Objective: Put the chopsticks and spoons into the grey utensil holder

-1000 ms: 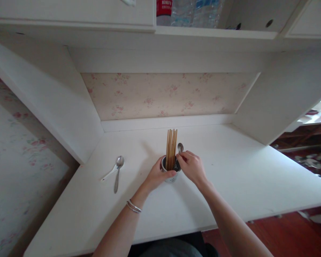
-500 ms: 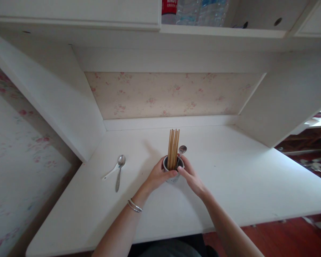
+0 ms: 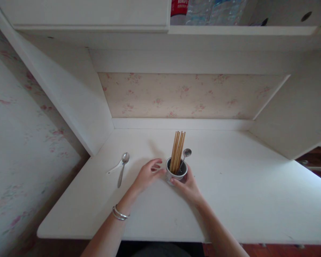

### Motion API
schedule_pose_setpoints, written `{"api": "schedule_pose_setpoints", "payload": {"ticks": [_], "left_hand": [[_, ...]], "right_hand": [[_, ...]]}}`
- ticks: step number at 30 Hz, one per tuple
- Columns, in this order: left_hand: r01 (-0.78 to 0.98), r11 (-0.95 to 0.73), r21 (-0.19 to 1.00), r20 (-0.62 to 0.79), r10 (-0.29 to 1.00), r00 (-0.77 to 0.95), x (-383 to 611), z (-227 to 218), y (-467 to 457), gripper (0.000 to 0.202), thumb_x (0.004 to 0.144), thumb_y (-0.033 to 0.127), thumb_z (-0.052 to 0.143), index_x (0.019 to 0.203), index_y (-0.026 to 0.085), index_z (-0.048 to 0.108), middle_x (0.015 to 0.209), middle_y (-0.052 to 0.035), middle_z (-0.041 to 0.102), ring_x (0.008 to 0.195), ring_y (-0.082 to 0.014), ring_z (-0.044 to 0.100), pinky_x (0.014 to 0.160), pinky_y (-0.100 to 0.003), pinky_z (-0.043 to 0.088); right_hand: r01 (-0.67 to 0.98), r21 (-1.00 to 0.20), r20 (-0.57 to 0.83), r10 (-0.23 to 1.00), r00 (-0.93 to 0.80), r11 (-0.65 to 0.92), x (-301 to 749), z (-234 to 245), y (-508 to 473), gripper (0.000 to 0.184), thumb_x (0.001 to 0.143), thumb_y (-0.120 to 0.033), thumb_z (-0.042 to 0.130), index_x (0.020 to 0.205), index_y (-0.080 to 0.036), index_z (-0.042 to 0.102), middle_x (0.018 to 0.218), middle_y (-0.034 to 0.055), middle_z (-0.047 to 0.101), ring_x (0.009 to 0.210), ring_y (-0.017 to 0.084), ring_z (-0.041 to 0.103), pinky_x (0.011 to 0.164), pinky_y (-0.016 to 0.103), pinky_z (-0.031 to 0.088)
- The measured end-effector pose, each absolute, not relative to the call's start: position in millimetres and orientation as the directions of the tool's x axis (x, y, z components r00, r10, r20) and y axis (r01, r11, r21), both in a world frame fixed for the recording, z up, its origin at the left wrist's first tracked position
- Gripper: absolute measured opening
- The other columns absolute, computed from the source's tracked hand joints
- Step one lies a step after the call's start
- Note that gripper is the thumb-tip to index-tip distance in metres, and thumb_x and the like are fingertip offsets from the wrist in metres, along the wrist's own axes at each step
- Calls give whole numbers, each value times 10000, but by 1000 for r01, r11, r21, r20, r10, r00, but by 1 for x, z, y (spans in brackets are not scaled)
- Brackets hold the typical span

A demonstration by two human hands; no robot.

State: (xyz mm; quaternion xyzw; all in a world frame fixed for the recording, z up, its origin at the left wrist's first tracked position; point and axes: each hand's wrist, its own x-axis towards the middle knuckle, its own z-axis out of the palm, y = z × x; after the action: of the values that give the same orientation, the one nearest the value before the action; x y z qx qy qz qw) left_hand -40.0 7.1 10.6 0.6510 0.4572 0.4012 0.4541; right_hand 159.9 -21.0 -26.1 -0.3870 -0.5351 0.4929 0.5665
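A small white cup [image 3: 172, 175] stands on the white desk [image 3: 230, 192], holding a bundle of wooden chopsticks [image 3: 178, 151] and a metal spoon [image 3: 186, 154]. My right hand [image 3: 186, 185] wraps around the cup's near right side. Just left of the cup is my left hand [image 3: 147, 174], fingers spread and loose, its fingertips close to the rim and holding nothing. Two bangles circle my left wrist [image 3: 119, 213].
A second metal spoon [image 3: 123, 167] lies on the desk to the left, beside a white spoon [image 3: 114, 167]. White side panels close in the desk left and right. Bottles [image 3: 203, 10] stand on the shelf above.
My right hand let go of the spoon in the cup and dropped to grip the cup's side. My left hand released the cup and opened to its left.
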Motion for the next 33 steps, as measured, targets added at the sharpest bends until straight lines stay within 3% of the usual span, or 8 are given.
{"api": "schedule_pose_setpoints", "payload": {"ticks": [2, 5, 9, 16, 21, 25, 29, 33], "left_hand": [[481, -143, 865, 104, 989, 107, -65, 14, 8, 423, 844, 529, 553, 1062, 178, 645, 1064, -95, 697, 880, -203, 659, 815, -312, 494], [826, 16, 563, 113, 989, -97, -106, 22, 8, 341, 889, 487, 459, 939, 215, 659, 937, -63, 721, 838, -217, 666, 754, -304, 469], [953, 243, 182, 30, 967, -252, -143, 28, 6, 393, 893, 493, 388, 915, 224, 673, 925, -107, 728, 856, -282, 676, 702, -330, 457], [977, 210, 47, -29, 978, -209, -145, 23, 8, 422, 890, 414, 363, 938, 162, 698, 977, -172, 717, 876, -331, 680, 680, -360, 464], [975, 178, 135, -52, 984, -172, -139, 21, 17, 351, 875, 378, 403, 913, 188, 697, 944, -138, 730, 880, -290, 679, 684, -321, 450], [898, 77, 434, 0, 996, -85, -128, 29, 26, 320, 859, 415, 446, 820, 195, 675, 840, -74, 725, 827, -234, 672, 686, -287, 452], [522, -1, 853, 27, 999, -41, -96, 54, 27, 379, 812, 512, 529, 919, 166, 640, 777, -43, 686, 660, -181, 655, 516, -244, 437], [237, -89, 967, 97, 995, -21, -54, 88, 22, 415, 747, 533, 643, 904, 148, 638, 770, -43, 673, 655, -157, 652, 442, -196, 394]], "right_hand": [[-133, -968, 221, 974, -55, 212, 161, -28, -20, 776, 682, -318, 828, 1341, -288, 419, 1326, 95, 583, 1216, 293, 551, 1075, 521, 378], [-118, -972, 209, 977, -51, 202, 163, -32, -19, 806, 670, -334, 836, 1353, -283, 411, 1313, 98, 592, 1212, 294, 553, 1072, 522, 379], [-124, -974, 197, 979, -42, 191, 163, -35, -18, 835, 661, -331, 841, 1367, -291, 398, 1304, 94, 596, 1202, 292, 561, 1065, 529, 381], [-116, -969, 227, 973, -50, 220, 163, -35, -19, 819, 682, -303, 828, 1372, -291, 387, 1322, 92, 583, 1216, 279, 551, 1079, 518, 365], [-112, -964, 247, 968, -49, 241, 163, -32, -19, 815, 679, -306, 830, 1370, -291, 398, 1331, 92, 580, 1222, 281, 549, 1086, 498, 363], [-129, -961, 252, 967, -41, 245, 162, -31, -19, 799, 679, -312, 828, 1360, -287, 411, 1320, 92, 586, 1208, 288, 557, 1075, 511, 376], [-141, -962, 245, 968, -54, 236, 162, -29, -20, 806, 686, -298, 822, 1371, -291, 398, 1327, 88, 583, 1220, 281, 548, 1084, 505, 365], [-121, -962, 252, 967, -44, 245, 162, -25, -22, 791, 689, -283, 819, 1366, -287, 411, 1328, 82, 581, 1227, 281, 541, 1093, 501, 354]]}}
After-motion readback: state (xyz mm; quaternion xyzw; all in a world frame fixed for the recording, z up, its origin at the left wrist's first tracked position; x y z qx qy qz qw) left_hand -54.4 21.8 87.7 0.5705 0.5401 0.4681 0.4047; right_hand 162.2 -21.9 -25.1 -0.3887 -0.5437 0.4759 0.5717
